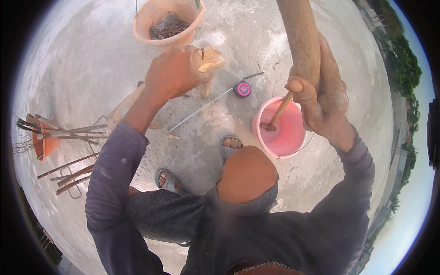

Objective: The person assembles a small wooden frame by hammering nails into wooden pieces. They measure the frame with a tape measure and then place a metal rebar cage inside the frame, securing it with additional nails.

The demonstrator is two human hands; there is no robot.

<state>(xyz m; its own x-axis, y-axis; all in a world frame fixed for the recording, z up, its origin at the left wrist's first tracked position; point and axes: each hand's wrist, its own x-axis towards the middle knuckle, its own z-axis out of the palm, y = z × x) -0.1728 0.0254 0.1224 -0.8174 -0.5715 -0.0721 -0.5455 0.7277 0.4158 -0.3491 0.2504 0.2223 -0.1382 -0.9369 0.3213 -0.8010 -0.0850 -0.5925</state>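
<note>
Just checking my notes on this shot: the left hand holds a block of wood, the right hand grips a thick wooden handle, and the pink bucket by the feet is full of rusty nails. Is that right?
Not quite. In the head view, the pink bucket holds only a wooden-handled tool; the rusty nails lie in the orange bucket further off. The left hand does hold the block of wood, and the right hand grips the thick wooden handle.

Only one label spotted: round magenta-pink sticker with dark rim on face of small black tape measure (pixel 242 89) lying on concrete floor (pixel 82 59), mid-floor just left of pink bucket (pixel 293 137); no packages, signs or screens.
</note>
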